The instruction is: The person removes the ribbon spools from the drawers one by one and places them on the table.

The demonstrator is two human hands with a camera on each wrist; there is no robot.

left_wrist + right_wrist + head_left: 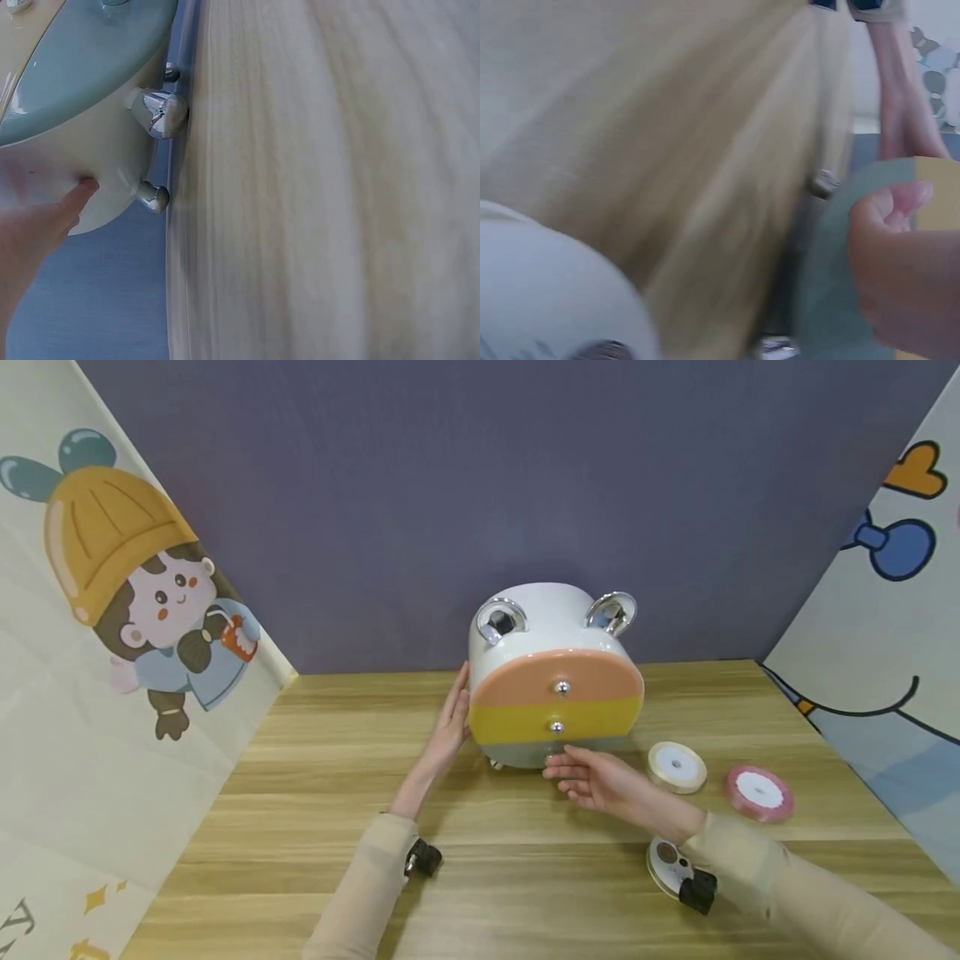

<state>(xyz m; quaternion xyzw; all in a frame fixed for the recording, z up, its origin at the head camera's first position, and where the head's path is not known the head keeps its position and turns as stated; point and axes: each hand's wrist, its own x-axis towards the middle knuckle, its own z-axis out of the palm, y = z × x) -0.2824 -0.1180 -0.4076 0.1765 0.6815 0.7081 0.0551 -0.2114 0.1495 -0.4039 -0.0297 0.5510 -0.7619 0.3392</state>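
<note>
A small rounded drawer cabinet (551,618) with silver ring ears and silver feet stands against the back wall. Its front has peach, yellow and grey bands, with round silver knobs. My left hand (452,718) rests along the cabinet's left side, fingers extended; in the left wrist view its thumb (79,196) presses the white side wall. Right at the lowest knob, in front of the grey band (517,753), is my right hand (600,781), its fingers loosely bent and thumb on top. In the blurred right wrist view, the right hand (900,255) overlaps the grey front.
Right of the cabinet lie a cream ribbon spool (677,766) and a pink ribbon spool (759,792). Another round white spool (666,868) lies partly under the right forearm. Printed panels (60,693) flank the wooden tabletop (300,860) on both sides.
</note>
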